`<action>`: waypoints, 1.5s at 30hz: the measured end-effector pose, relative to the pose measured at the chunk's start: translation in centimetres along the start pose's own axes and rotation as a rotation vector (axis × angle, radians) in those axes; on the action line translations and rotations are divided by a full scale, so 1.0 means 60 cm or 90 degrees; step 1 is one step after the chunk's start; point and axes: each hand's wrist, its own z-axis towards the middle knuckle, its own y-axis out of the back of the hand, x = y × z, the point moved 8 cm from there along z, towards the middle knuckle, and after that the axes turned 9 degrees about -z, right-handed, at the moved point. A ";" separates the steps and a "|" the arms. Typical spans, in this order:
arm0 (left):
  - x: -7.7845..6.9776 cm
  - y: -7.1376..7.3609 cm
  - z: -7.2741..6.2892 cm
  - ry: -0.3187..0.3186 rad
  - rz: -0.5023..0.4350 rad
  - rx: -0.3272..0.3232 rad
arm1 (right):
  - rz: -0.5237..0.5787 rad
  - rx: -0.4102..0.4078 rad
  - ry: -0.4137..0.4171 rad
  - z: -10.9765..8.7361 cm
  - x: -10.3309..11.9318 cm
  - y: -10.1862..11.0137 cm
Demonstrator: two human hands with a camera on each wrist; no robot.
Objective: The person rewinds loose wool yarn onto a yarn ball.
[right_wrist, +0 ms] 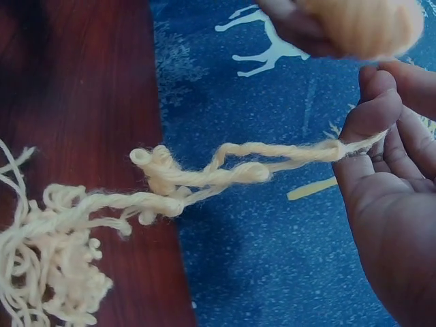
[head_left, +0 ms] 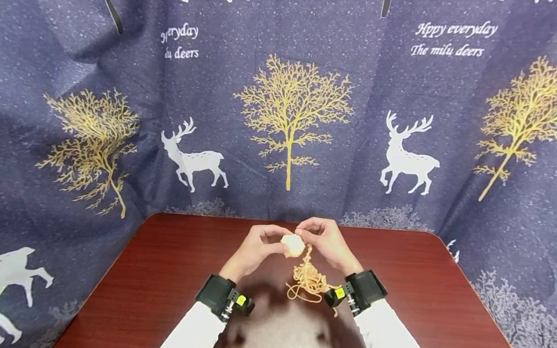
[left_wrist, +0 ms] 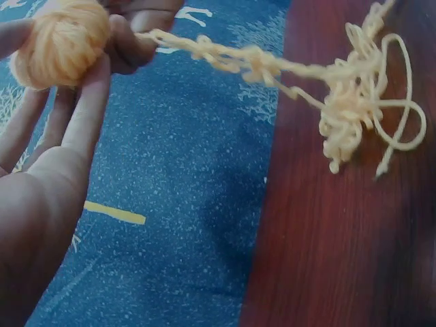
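A small ball of pale orange yarn [head_left: 293, 245] is held above the table between the fingers and thumb of my left hand [head_left: 257, 248]. Close beside it, my right hand [head_left: 324, 242] pinches a strand of the same yarn between thumb and fingers. From that pinch a twisted, kinked length of yarn [right_wrist: 238, 170] runs down to a loose tangle [head_left: 311, 280] on the table. The left wrist view shows the wound ball [left_wrist: 65, 44] with the left fingers around it. In the right wrist view, the right thumb and fingertips [right_wrist: 381, 105] meet on the strand.
The reddish-brown wooden table [head_left: 165, 274] has rounded far corners. Behind it hangs a dark blue cloth [head_left: 317, 42] printed with deer and trees. A loose yarn end [left_wrist: 385, 167] curls out from the tangle.
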 end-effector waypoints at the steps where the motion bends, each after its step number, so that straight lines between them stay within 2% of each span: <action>1: -0.001 0.001 0.001 -0.004 -0.019 -0.007 | 0.009 0.001 -0.003 -0.001 -0.003 -0.001; 4: -0.007 0.006 0.002 -0.013 -0.079 -0.044 | 0.020 -0.003 -0.012 -0.005 -0.012 -0.005; 7: -0.010 0.014 0.004 -0.020 -0.135 -0.097 | 0.020 -0.003 -0.013 -0.010 -0.018 -0.013; 12: -0.009 0.026 0.007 -0.028 -0.149 -0.185 | 0.010 -0.001 -0.020 -0.016 -0.028 -0.025; 15: -0.008 0.035 0.007 -0.036 -0.087 -0.240 | -0.013 -0.003 -0.034 -0.021 -0.029 -0.029; 17: -0.010 0.042 0.006 -0.048 -0.005 -0.268 | -0.034 -0.003 -0.036 -0.023 -0.026 -0.030; 20: -0.013 0.045 0.004 -0.062 0.135 -0.280 | -0.068 0.001 -0.024 -0.024 -0.019 -0.029; 23: -0.011 0.038 0.002 -0.062 0.247 -0.250 | -0.094 0.012 0.003 -0.023 -0.009 -0.030; 26: -0.001 0.031 0.001 -0.038 0.327 -0.208 | -0.110 0.014 0.023 -0.023 -0.001 -0.028; 30: 0.016 0.021 0.000 0.012 0.383 -0.140 | -0.098 0.006 0.023 -0.021 0.001 -0.019; 32: 0.023 0.014 -0.001 0.033 0.390 -0.096 | -0.081 0.004 0.012 -0.020 0.002 -0.015; 36: 0.028 -0.001 -0.004 0.055 0.365 -0.007 | -0.064 0.001 0.005 -0.014 0.003 -0.009; 39: 0.028 -0.009 -0.007 0.068 0.315 0.037 | -0.060 0.004 0.006 -0.009 0.002 -0.006; 42: 0.025 -0.014 -0.008 0.071 0.244 0.059 | -0.061 0.012 0.002 -0.006 -0.002 -0.006; 45: 0.016 -0.015 -0.007 0.054 0.174 0.054 | -0.052 0.013 -0.008 -0.005 -0.008 -0.007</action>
